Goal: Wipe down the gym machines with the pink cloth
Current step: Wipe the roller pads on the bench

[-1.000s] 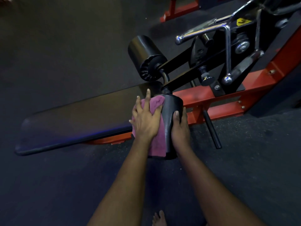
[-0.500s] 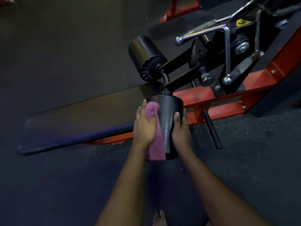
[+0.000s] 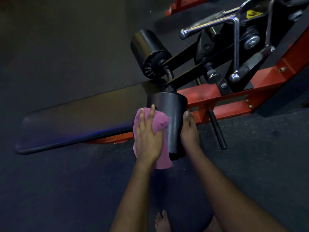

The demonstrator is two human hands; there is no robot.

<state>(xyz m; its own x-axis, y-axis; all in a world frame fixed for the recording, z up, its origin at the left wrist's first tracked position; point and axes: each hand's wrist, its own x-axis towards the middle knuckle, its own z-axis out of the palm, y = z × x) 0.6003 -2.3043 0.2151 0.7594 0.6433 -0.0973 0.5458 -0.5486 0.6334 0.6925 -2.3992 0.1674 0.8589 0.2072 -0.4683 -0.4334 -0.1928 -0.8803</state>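
A black roller pad of a red-framed gym machine stands in front of me. My left hand presses the pink cloth flat against the roller's left side, fingers straight and spread. The cloth's lower end hangs below my wrist. My right hand holds the roller's right side, with its fingers hidden behind the pad.
A long black bench pad stretches left from the roller. A second black roller sits higher up. Chrome handles and a black peg stick out on the right. Dark rubber floor lies all round; my bare foot shows below.
My left hand has slid the cloth along the roller's left side, down and then back up, and its fingers are spread flat again. My right hand has stayed on the roller.
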